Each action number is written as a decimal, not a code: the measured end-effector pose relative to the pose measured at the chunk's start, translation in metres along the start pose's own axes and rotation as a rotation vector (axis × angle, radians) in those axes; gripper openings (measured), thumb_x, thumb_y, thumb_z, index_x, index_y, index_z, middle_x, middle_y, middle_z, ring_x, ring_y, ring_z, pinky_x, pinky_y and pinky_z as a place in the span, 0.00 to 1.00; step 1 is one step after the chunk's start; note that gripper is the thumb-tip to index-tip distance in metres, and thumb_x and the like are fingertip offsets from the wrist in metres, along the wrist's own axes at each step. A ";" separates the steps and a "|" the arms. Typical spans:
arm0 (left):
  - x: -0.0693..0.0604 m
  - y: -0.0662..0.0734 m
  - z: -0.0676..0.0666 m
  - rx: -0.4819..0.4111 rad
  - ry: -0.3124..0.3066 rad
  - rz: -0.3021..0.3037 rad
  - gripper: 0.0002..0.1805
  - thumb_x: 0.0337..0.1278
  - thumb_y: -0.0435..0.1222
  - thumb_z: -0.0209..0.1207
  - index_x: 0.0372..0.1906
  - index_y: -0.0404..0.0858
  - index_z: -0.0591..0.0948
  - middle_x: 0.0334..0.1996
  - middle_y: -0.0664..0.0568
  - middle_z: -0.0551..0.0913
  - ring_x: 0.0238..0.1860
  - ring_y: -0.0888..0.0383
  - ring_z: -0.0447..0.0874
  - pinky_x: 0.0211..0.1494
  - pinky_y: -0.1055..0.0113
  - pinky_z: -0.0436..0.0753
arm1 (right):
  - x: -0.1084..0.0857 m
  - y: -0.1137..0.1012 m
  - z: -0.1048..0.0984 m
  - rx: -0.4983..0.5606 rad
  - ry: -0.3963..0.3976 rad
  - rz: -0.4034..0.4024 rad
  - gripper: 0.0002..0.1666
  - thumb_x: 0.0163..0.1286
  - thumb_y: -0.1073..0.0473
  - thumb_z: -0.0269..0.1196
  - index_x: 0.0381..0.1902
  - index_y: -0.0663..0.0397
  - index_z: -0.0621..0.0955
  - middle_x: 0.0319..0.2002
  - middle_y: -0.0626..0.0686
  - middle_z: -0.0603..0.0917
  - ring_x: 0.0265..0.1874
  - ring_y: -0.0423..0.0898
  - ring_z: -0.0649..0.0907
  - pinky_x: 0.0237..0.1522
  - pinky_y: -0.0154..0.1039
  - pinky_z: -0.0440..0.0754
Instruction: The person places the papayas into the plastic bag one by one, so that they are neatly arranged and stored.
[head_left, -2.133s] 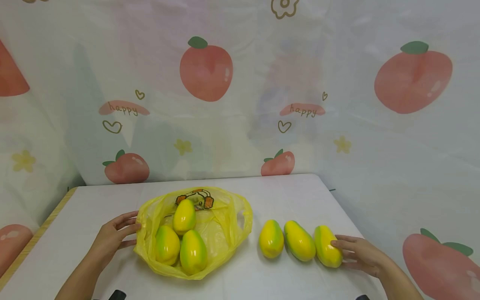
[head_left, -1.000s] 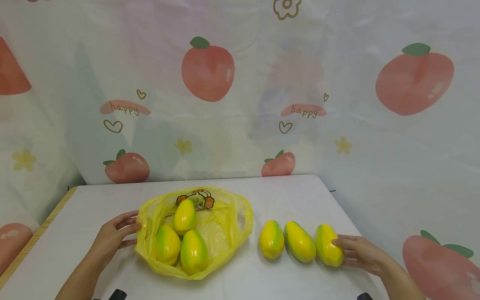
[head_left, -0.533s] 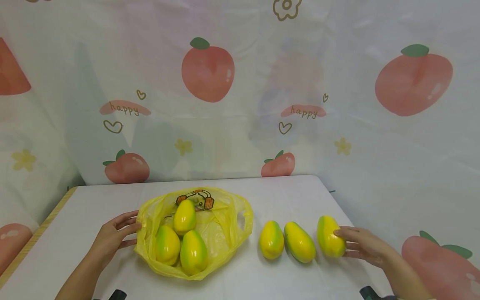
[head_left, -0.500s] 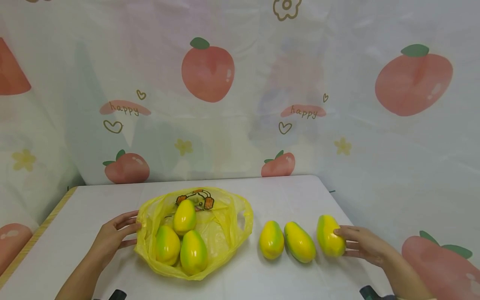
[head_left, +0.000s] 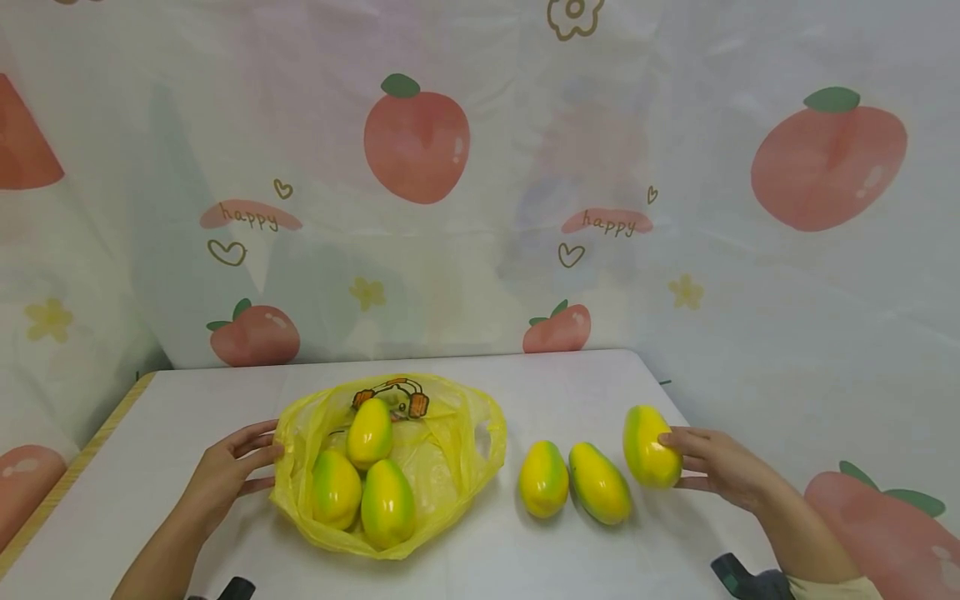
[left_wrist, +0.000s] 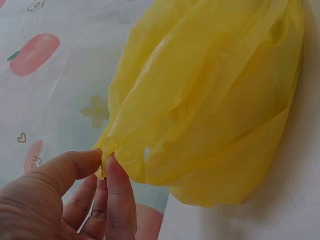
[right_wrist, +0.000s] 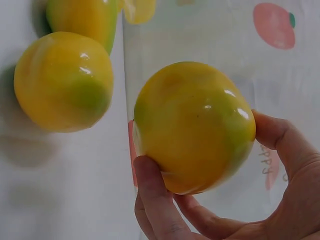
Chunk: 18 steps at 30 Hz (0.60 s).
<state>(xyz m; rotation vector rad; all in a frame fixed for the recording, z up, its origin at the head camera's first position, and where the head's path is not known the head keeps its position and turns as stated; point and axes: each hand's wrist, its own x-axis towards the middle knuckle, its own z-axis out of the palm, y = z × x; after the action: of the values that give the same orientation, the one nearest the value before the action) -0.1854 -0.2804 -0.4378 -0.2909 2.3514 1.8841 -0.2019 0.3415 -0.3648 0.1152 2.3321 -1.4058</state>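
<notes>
My left hand [head_left: 228, 471] pinches the left rim of a yellow plastic bag [head_left: 442, 487] between thumb and fingers; the left wrist view shows the bunched edge in the fingertips [left_wrist: 117, 170]. Inside the bag's wide mouth rest three glossy yellow-green fruits, papayas by their look, one papaya [head_left: 370, 435] behind the other two. My right hand [head_left: 723, 462] grips another papaya [head_left: 651, 447] from its right side, raised off the table. In the right wrist view, thumb and fingers curl round that papaya [right_wrist: 195, 130]. Two more papayas lie to its left, the nearer being this papaya [head_left: 600, 483].
A white-covered table [head_left: 480, 575] carries everything, with a wooden edge [head_left: 75, 475] along its left side. Behind and beside it hangs a fruit-print cloth [head_left: 480, 292]. Dark devices are worn at both wrists, such as the right wrist device [head_left: 738, 575].
My right hand has lifted its papaya up off the table, away from the two beside it, and lately shifted it slightly left. My left hand and the bag stay in place.
</notes>
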 end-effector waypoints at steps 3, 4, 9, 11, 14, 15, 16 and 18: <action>0.000 0.000 0.000 -0.002 0.003 0.003 0.40 0.63 0.47 0.63 0.74 0.36 0.62 0.66 0.37 0.67 0.41 0.73 0.80 0.47 0.64 0.88 | -0.001 -0.005 0.002 0.014 -0.007 -0.021 0.44 0.76 0.46 0.52 0.70 0.81 0.55 0.60 0.69 0.72 0.54 0.52 0.80 0.52 0.48 0.85; 0.000 0.000 0.000 -0.003 0.004 0.004 0.40 0.63 0.47 0.63 0.74 0.36 0.61 0.66 0.37 0.67 0.41 0.73 0.80 0.47 0.65 0.88 | -0.001 -0.007 0.003 0.017 -0.011 -0.027 0.44 0.76 0.46 0.51 0.69 0.80 0.55 0.59 0.67 0.73 0.53 0.50 0.80 0.52 0.47 0.85; 0.000 0.000 0.001 -0.006 0.000 0.004 0.40 0.64 0.47 0.62 0.75 0.36 0.61 0.67 0.37 0.66 0.42 0.74 0.80 0.47 0.65 0.87 | -0.004 -0.017 0.007 0.021 -0.021 -0.052 0.44 0.77 0.47 0.51 0.70 0.81 0.53 0.59 0.65 0.73 0.52 0.50 0.81 0.52 0.47 0.85; 0.001 -0.001 0.001 -0.008 -0.001 0.002 0.40 0.64 0.47 0.62 0.75 0.37 0.61 0.67 0.38 0.66 0.42 0.74 0.79 0.47 0.65 0.87 | -0.005 -0.020 0.010 0.021 -0.021 -0.061 0.44 0.77 0.47 0.51 0.70 0.80 0.53 0.60 0.66 0.72 0.53 0.51 0.81 0.53 0.46 0.85; 0.001 -0.001 0.001 -0.013 -0.004 -0.003 0.41 0.64 0.48 0.62 0.75 0.37 0.60 0.67 0.39 0.66 0.42 0.74 0.79 0.48 0.65 0.87 | -0.006 -0.025 0.015 0.016 -0.027 -0.079 0.44 0.77 0.47 0.51 0.71 0.80 0.52 0.60 0.67 0.71 0.53 0.52 0.82 0.53 0.45 0.84; 0.001 -0.002 0.001 -0.015 -0.004 -0.003 0.41 0.64 0.48 0.62 0.75 0.37 0.60 0.66 0.39 0.66 0.42 0.74 0.79 0.48 0.65 0.87 | -0.006 -0.027 0.017 0.019 -0.027 -0.081 0.44 0.76 0.47 0.52 0.71 0.79 0.52 0.60 0.68 0.71 0.53 0.52 0.82 0.54 0.45 0.84; 0.001 -0.002 0.001 -0.017 -0.005 -0.004 0.41 0.64 0.48 0.62 0.75 0.37 0.60 0.66 0.39 0.66 0.42 0.74 0.79 0.48 0.65 0.87 | -0.005 -0.029 0.018 0.021 -0.028 -0.084 0.44 0.76 0.47 0.52 0.71 0.79 0.52 0.61 0.69 0.70 0.54 0.52 0.82 0.54 0.45 0.84; 0.001 -0.002 0.001 -0.022 -0.007 -0.003 0.40 0.64 0.47 0.62 0.75 0.37 0.60 0.66 0.40 0.67 0.42 0.74 0.79 0.48 0.65 0.87 | -0.004 -0.032 0.022 0.022 -0.033 -0.093 0.45 0.76 0.47 0.52 0.71 0.79 0.51 0.63 0.71 0.68 0.54 0.53 0.81 0.54 0.45 0.84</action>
<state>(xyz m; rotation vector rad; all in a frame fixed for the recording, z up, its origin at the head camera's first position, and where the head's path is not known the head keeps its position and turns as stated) -0.1864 -0.2795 -0.4406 -0.2897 2.3253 1.9078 -0.2003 0.3075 -0.3454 -0.0101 2.3222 -1.4656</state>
